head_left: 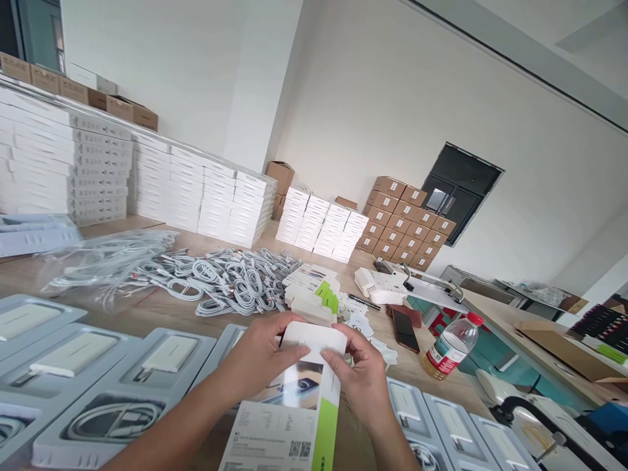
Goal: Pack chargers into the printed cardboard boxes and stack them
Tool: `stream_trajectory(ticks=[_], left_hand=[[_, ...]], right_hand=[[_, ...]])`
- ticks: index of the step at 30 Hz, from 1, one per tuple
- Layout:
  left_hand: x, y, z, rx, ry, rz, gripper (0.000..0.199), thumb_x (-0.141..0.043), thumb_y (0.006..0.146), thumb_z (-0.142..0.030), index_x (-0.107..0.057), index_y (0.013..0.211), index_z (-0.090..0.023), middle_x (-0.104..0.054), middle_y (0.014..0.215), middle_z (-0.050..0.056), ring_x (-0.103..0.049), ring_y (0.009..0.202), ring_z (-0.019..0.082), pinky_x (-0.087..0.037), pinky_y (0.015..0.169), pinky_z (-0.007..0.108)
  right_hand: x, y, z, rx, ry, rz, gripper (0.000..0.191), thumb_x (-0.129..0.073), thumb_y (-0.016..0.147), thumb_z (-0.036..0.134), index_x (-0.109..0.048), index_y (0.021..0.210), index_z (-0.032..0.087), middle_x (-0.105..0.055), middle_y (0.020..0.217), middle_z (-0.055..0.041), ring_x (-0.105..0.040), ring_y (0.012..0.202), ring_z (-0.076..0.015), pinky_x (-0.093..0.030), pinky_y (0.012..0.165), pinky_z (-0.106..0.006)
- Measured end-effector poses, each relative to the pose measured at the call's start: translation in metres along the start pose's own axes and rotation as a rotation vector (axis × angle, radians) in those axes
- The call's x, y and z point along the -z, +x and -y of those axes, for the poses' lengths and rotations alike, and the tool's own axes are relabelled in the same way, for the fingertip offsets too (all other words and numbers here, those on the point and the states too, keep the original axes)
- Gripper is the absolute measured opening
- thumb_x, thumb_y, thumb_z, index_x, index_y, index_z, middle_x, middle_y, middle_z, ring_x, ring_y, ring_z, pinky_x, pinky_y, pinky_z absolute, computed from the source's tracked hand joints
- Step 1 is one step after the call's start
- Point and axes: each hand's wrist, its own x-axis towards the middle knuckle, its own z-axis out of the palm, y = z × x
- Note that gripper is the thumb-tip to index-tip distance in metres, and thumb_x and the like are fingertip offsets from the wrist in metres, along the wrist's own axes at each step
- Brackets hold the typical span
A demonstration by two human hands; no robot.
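Observation:
Both my hands hold a white and green retail box [279, 418] in front of me, with printed text, codes and a product photo facing up. My left hand [260, 356] grips its far left corner, the thumb lying on the white end flap [314, 337]. At the far right corner, my right hand [360, 373] pinches the same end, thumb near the flap's edge. Just beyond lie a stack of flat white and green boxes [314, 291] and a heap of coiled white cables [240, 278]. Grey-white trays with a charger block [169, 353] and coiled cable [112, 422] flank my arms.
White boxes [220, 196] stand in tall stacks along the back left, with brown cartons [402, 219] behind on the right. A drink bottle [451, 347], a phone [405, 330] and a pen [364, 302] are on the right. Bagged cables [108, 261] lie left.

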Motion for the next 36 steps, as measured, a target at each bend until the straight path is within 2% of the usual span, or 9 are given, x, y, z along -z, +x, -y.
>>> stream_trajectory(ticks=[6,10,18,22,26,28,32,34,36], left_hand=[[-0.005,-0.002,0.003,0.008,-0.058,-0.037,0.013,-0.067,0.075,-0.035,-0.068,0.079,-0.023,-0.068,0.079,0.001,-0.062,0.075,0.021,-0.051,0.065,0.027],[-0.007,-0.002,0.007,0.006,-0.085,-0.033,0.014,-0.065,0.077,-0.034,-0.061,0.072,-0.022,-0.061,0.069,-0.001,-0.059,0.068,0.018,-0.048,0.061,0.026],[-0.006,0.000,0.006,0.007,-0.146,0.065,0.020,-0.066,0.080,-0.032,-0.055,0.069,-0.019,-0.058,0.066,-0.004,-0.052,0.063,0.014,-0.039,0.060,0.024],[0.004,0.001,0.006,0.184,-0.595,0.178,0.026,-0.071,0.077,-0.039,-0.067,0.090,-0.017,-0.068,0.079,0.002,-0.062,0.070,0.019,-0.044,0.066,0.028],[0.004,-0.004,0.009,0.379,-1.145,0.532,0.075,-0.051,0.082,-0.069,-0.060,0.128,-0.011,-0.074,0.106,0.015,-0.068,0.096,0.035,-0.047,0.086,0.043],[-0.003,-0.007,0.011,0.360,-1.237,0.686,0.085,-0.043,0.083,-0.075,-0.053,0.137,-0.011,-0.072,0.115,0.015,-0.065,0.108,0.037,-0.043,0.095,0.046],[-0.017,-0.010,0.010,0.297,-1.301,0.795,0.088,-0.043,0.081,-0.077,-0.050,0.141,-0.013,-0.071,0.119,0.014,-0.061,0.116,0.037,-0.040,0.100,0.048],[-0.020,-0.010,0.009,0.311,-1.282,0.799,0.086,-0.048,0.079,-0.075,-0.054,0.137,-0.011,-0.073,0.114,0.014,-0.062,0.113,0.037,-0.040,0.100,0.048],[-0.021,-0.011,0.010,0.335,-1.232,0.718,0.078,-0.052,0.079,-0.072,-0.061,0.128,-0.011,-0.075,0.107,0.014,-0.065,0.109,0.036,-0.041,0.099,0.046]], right_hand=[[0.000,-0.003,0.005,-0.063,0.033,-0.080,0.040,-0.081,0.071,0.038,-0.072,0.107,0.021,-0.071,0.079,-0.0016,-0.059,0.066,-0.0166,-0.051,0.064,-0.030],[-0.002,-0.004,0.015,-0.111,0.178,-0.081,0.032,-0.082,0.069,0.036,-0.071,0.096,0.021,-0.069,0.074,-0.0005,-0.057,0.064,-0.0156,-0.049,0.060,-0.028],[0.005,0.005,0.024,-0.216,0.391,0.092,0.028,-0.080,0.071,0.041,-0.067,0.080,0.018,-0.066,0.069,0.0003,-0.054,0.060,-0.0127,-0.042,0.057,-0.025],[0.006,0.007,0.022,-0.244,0.512,0.029,0.028,-0.082,0.070,0.040,-0.068,0.080,0.018,-0.065,0.067,0.0018,-0.053,0.059,-0.0114,-0.041,0.057,-0.023],[0.006,0.009,0.018,-0.221,0.626,-0.141,0.029,-0.084,0.068,0.041,-0.067,0.079,0.020,-0.063,0.065,0.0037,-0.053,0.058,-0.0108,-0.044,0.059,-0.024],[0.005,0.010,0.016,-0.201,0.555,-0.196,0.031,-0.084,0.068,0.042,-0.068,0.082,0.019,-0.066,0.069,0.0016,-0.056,0.061,-0.0125,-0.046,0.060,-0.026],[0.001,0.008,0.016,-0.102,0.284,-0.264,0.039,-0.078,0.073,0.045,-0.065,0.103,0.022,-0.070,0.090,-0.0043,-0.061,0.069,-0.0175,-0.050,0.060,-0.030],[-0.002,0.004,0.018,-0.013,0.102,-0.263,0.035,-0.073,0.078,0.045,-0.066,0.106,0.024,-0.064,0.118,-0.0091,-0.064,0.090,-0.0223,-0.054,0.073,-0.035],[-0.005,0.000,0.020,0.047,-0.060,-0.199,0.025,-0.068,0.083,0.045,-0.070,0.100,0.026,-0.051,0.139,-0.0094,-0.054,0.119,-0.0275,-0.048,0.095,-0.042]])
